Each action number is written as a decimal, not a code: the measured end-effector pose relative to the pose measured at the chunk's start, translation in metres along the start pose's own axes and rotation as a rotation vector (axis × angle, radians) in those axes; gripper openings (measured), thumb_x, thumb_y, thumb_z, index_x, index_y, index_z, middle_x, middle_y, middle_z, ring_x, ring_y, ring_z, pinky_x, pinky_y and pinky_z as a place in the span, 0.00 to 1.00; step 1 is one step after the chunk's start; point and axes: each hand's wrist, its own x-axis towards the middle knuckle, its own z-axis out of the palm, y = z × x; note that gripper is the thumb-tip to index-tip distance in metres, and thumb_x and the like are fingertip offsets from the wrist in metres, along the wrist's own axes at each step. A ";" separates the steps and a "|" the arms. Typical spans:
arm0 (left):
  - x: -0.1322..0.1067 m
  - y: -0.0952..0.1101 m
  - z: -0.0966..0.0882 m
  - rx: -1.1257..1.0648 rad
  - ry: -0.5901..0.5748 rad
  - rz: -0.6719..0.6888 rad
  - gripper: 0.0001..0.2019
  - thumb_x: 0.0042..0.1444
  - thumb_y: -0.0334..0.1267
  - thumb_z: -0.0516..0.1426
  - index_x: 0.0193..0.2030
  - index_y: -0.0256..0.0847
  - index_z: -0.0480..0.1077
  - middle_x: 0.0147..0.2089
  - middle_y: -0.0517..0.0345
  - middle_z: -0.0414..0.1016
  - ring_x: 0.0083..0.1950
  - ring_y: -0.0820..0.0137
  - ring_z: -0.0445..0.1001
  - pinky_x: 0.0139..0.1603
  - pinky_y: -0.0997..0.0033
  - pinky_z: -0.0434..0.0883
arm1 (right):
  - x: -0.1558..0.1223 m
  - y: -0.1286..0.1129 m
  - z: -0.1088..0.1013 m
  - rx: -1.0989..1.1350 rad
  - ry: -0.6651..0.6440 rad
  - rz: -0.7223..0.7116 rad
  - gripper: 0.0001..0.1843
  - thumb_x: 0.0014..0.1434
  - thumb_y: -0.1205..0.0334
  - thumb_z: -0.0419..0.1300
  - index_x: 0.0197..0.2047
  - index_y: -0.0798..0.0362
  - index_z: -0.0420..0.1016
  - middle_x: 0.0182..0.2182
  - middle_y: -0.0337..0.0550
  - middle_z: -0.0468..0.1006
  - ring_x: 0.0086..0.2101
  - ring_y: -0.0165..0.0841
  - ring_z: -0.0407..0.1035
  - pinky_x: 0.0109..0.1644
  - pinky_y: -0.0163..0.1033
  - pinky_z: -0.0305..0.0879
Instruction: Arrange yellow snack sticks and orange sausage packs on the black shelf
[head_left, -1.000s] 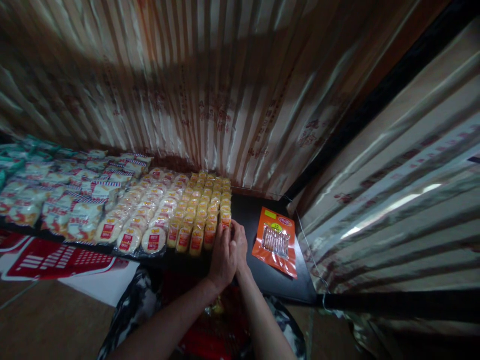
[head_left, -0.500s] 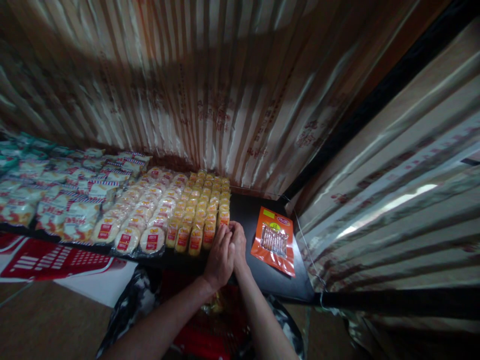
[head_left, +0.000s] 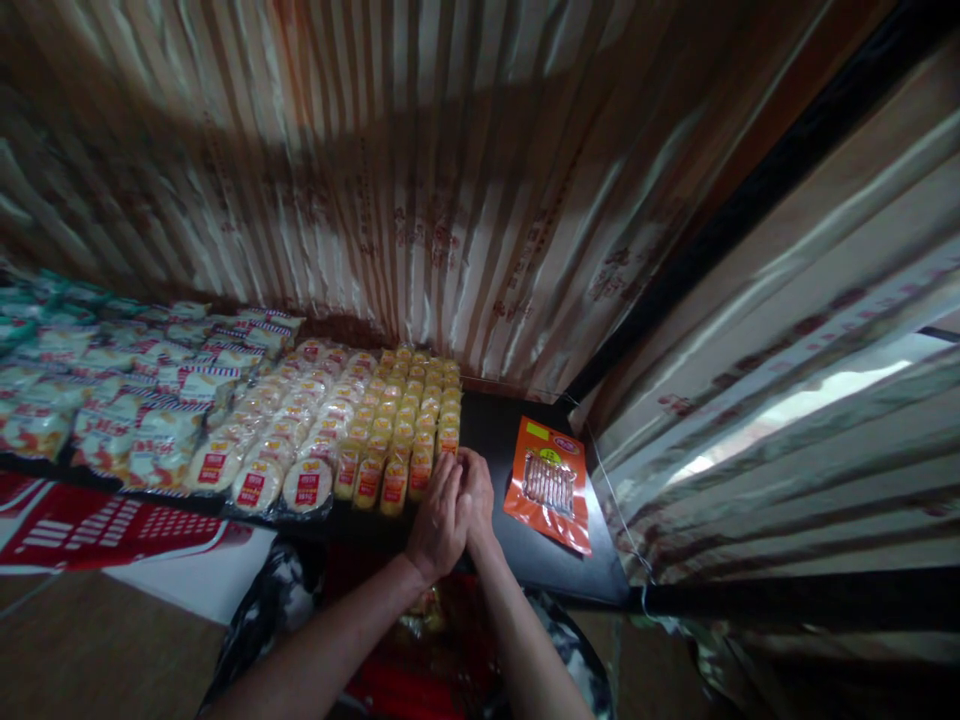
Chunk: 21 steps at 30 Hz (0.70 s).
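At the black tabletop's (head_left: 487, 415) front edge, the left hand (head_left: 437, 522) and right hand (head_left: 478, 500) meet against the rightmost row of yellow packets (head_left: 448, 432); whether the hidden fingertips pinch one, I cannot tell. Packed rows probably prop each other upright, labels frontward. An orange pouch (head_left: 551, 487) lies flat near the right edge.

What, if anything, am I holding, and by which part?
I can't tell: the left hand and right hand hide the bottom of the rightmost front yellow packet and any grip.
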 end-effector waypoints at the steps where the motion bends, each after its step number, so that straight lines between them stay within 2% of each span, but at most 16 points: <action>1: -0.001 0.000 0.000 -0.005 0.000 0.005 0.23 0.63 0.36 0.40 0.63 0.29 0.55 0.67 0.39 0.52 0.69 0.61 0.48 0.65 0.51 0.57 | 0.000 0.000 -0.002 0.014 -0.008 0.002 0.15 0.54 0.63 0.50 0.43 0.53 0.70 0.38 0.47 0.73 0.40 0.36 0.66 0.47 0.43 0.63; 5: -0.004 0.002 -0.001 -0.035 -0.007 0.014 0.23 0.63 0.35 0.40 0.64 0.32 0.53 0.68 0.42 0.50 0.69 0.63 0.45 0.66 0.50 0.56 | 0.004 -0.001 -0.008 0.055 0.009 0.051 0.17 0.56 0.57 0.49 0.44 0.55 0.73 0.39 0.49 0.74 0.41 0.37 0.67 0.48 0.44 0.64; 11: -0.006 0.002 -0.001 -0.075 -0.021 0.030 0.23 0.63 0.33 0.40 0.64 0.32 0.53 0.68 0.43 0.51 0.70 0.65 0.44 0.66 0.52 0.56 | 0.014 -0.001 -0.008 0.101 0.047 0.140 0.15 0.55 0.57 0.51 0.39 0.52 0.76 0.38 0.46 0.76 0.40 0.36 0.68 0.48 0.44 0.64; 21: -0.003 -0.001 0.004 -0.145 -0.083 -0.095 0.24 0.63 0.36 0.39 0.65 0.30 0.50 0.68 0.42 0.50 0.69 0.66 0.46 0.67 0.53 0.53 | 0.016 0.006 -0.001 0.224 -0.024 0.211 0.16 0.53 0.54 0.53 0.39 0.53 0.76 0.36 0.45 0.77 0.36 0.34 0.71 0.44 0.41 0.66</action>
